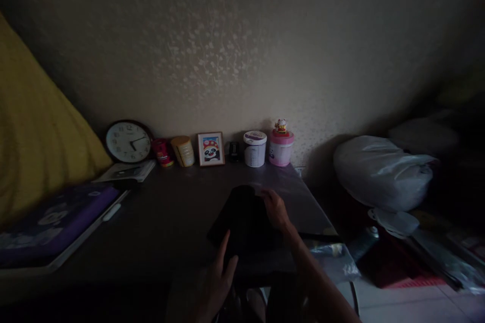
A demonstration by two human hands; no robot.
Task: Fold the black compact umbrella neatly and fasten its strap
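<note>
A dark black item (242,222), soft-looking like cloth or a bag, lies near the front edge of the table (170,212). The dim light hides its exact kind. My right hand (276,208) is at its upper right side, fingers bent together and pinching its edge. My left hand (222,275) is at its lower left, with thumb and forefinger apart, the forefinger against the black surface. The other left fingers are hard to make out.
Along the wall stand a clock (129,142), a red tub (162,153), a yellow canister (183,151), a framed panda picture (211,149), a white tub (255,149) and a pink tub (281,150). A purple case (56,219) lies left; a white bag (382,171) sits right.
</note>
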